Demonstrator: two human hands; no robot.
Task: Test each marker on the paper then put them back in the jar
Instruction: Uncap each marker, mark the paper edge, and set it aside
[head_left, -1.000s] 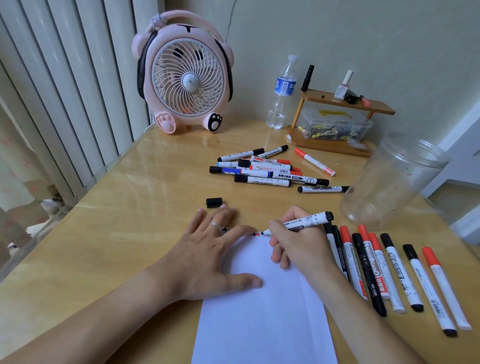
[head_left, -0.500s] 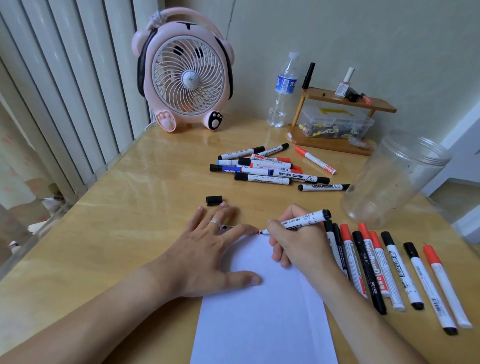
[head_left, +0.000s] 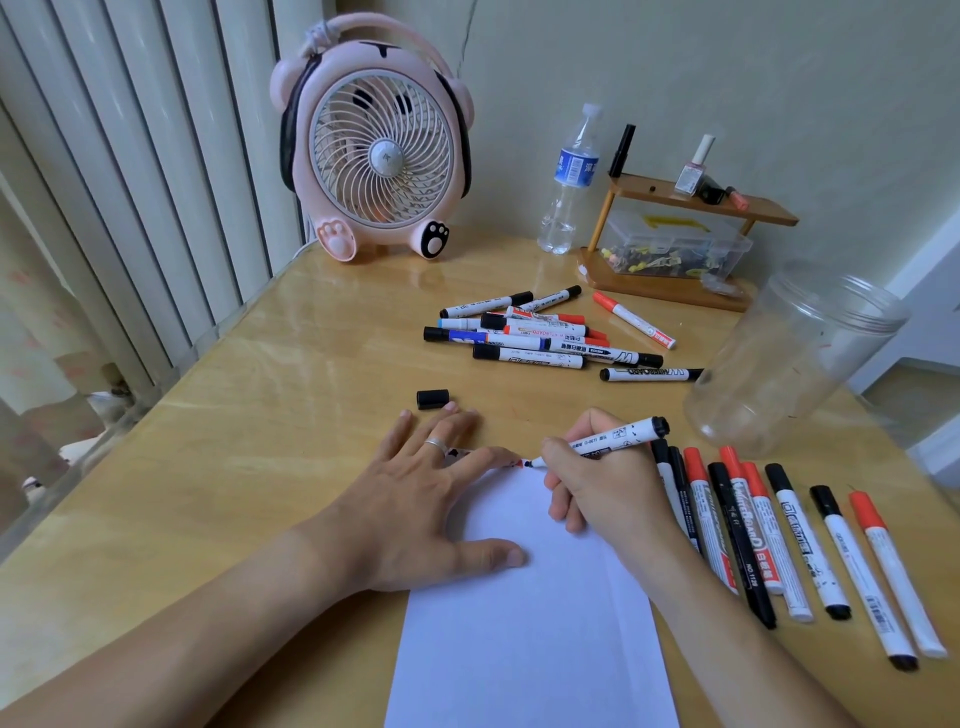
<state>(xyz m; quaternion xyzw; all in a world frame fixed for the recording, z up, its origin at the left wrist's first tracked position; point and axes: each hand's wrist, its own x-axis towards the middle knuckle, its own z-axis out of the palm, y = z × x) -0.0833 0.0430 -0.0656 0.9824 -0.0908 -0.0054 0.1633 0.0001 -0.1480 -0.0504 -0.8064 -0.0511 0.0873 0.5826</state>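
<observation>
Clear plastic jar (head_left: 795, 358) at right of the wooden table (head_left: 234, 467), standing tilted in this wide view, mouth up, apparently holding no markers; a few faint red flecks on its wall. Farther back, small wooden shelf (head_left: 670, 244) against the wall, with a clear lidded box (head_left: 675, 249) on its lower level holding small yellow and dark bits, too small to identify. Nail polish bottle (head_left: 693, 169) and other small items on the upper level, not clearly readable. Water bottle (head_left: 569, 182) just left of the shelf, a little water at its bottom.

Right hand (head_left: 602, 488) gripping an uncapped marker (head_left: 618, 434), fingers curled round the barrel, tip down at the far edge of the white paper (head_left: 530, 623). Left hand (head_left: 421, 504) lying flat with fingers spread, pressing the paper's far-left corner, ring on one finger. Loose black cap (head_left: 432, 398) just beyond the left fingers.

Row of capped markers (head_left: 789, 540) right of the paper, near the jar, red and black caps; leftmost ones partly hidden behind the right wrist. Heap of markers (head_left: 535, 338) farther back at centre, overlapping, so exact count unclear. Mark under the tip hidden by fingertips and tiny. Paper's near edge cut off by the frame. Pink fan (head_left: 374, 150) at far left.
</observation>
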